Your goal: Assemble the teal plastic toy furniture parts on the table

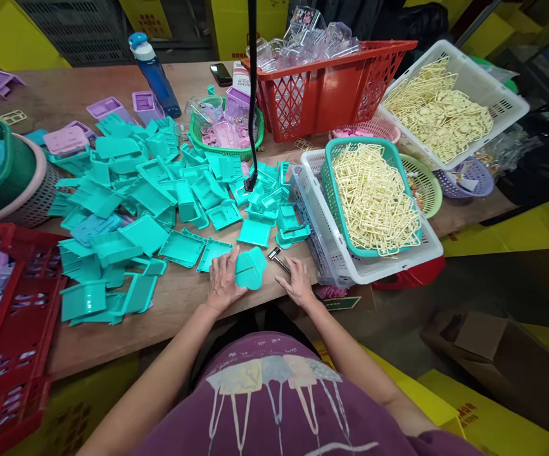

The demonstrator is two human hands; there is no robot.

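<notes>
Here, left hand gripping teal part, right hand released, flat near metal tool, no legible writing.

Free: bare desk strip along the near edge.
Ahead: teal parts heap, black pole.
Right: white basket blocks.
Left: red crate.

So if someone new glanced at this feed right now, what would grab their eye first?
Probably the big heap of teal plastic parts spread over the wooden table, with the left hand holding one teal piece at the near edge. Next, the red basket of clear plastic at the back and the pale yellow frames in the teal tray on the right.
</notes>
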